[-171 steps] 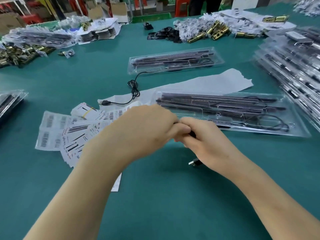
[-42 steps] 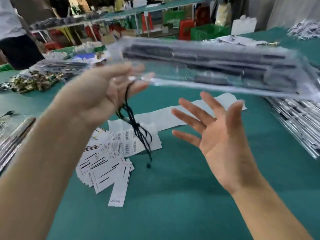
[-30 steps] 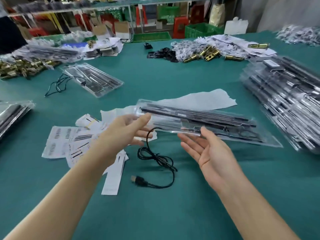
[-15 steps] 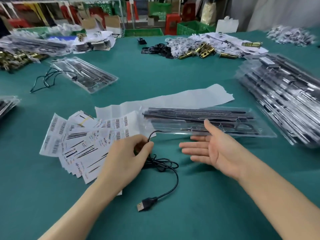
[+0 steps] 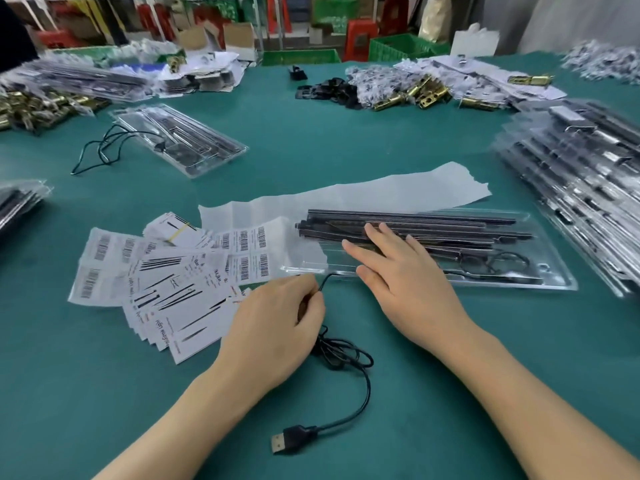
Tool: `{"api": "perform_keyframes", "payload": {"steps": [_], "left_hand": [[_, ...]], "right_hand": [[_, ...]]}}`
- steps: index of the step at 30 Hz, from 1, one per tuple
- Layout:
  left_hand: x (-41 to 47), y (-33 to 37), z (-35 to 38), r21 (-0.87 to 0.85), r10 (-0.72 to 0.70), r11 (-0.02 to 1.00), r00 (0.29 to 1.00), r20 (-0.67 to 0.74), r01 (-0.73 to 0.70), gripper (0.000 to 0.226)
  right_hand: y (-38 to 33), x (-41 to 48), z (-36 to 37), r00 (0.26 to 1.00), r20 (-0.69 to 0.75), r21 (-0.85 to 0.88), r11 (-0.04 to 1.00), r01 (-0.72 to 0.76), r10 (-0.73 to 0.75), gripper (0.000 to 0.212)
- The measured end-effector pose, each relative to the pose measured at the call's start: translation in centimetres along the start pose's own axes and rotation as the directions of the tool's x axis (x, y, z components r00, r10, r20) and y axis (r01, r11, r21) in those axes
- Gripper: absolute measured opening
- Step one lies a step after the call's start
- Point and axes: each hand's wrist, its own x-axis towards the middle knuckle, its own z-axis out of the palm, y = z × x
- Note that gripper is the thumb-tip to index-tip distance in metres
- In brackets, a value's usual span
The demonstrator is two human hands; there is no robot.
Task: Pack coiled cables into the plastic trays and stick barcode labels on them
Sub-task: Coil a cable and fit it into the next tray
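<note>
Nearest of all, in front of the tray, the cable's USB plug lies flat on the green counter. From it the black cable runs up towards the tray, gathers in a loose tangle, and disappears under the left hand. That hand sits just short of the tray's near left corner, fingers curled in and pinching the cable, which comes out past them and reaches the tray's near edge.

The right hand lies palm down over the left part of the tray, its fingers straight and spread, gripping nothing. The clear plastic tray lies lengthwise on the counter and holds long dark rods and a thin coil of wire at its right end.

Left of the tray, sheets of barcode labels fan out beside a pile of printed cards. A white paper strip runs along the tray's far side and under its left end.

Right of the tray stands a stack of filled trays. Beyond the tray to the left lies a second tray with a loose cable trailing from it. Further beyond the tray are brass parts and black pieces.
</note>
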Motion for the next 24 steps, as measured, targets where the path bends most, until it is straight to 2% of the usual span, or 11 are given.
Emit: {"api": "perform_keyframes", "payload": {"steps": [10,13,16,18,22,24], "left_hand": [[-0.1,1.3,0.5,-0.247,0.112,0.965,0.989,0.098,-0.085,0.029],[0.3,1.0,0.2,-0.315,0.083,0.948,0.993,0.078,-0.054,0.026],[0.5,0.7,0.0,-0.391,0.057,0.92,0.995,0.079,-0.022,0.026],[0.5,0.7,-0.1,-0.416,0.05,0.909,0.995,0.086,-0.009,0.024],[0.6,0.4,-0.4,-0.408,0.057,0.913,0.992,0.111,-0.007,0.019],[0.6,0.1,-1.1,-0.436,0.059,0.9,0.985,0.162,0.018,0.024]], "right_hand": [[0.1,0.1,0.0,1.0,0.002,0.001,1.0,0.012,-0.012,0.048],[-0.2,-0.3,-0.4,0.99,-0.131,0.059,0.996,0.063,-0.055,0.042],[-0.4,-0.9,-0.9,0.932,-0.318,0.113,0.969,0.219,-0.174,0.026],[-0.5,-1.1,-0.9,0.92,-0.325,0.106,0.958,0.268,-0.221,0.018],[-0.6,-1.1,-0.5,0.946,-0.289,0.248,0.943,0.223,-0.148,0.016],[-0.6,-1.0,-0.3,0.947,-0.298,0.281,0.938,0.205,-0.118,0.018]]}}
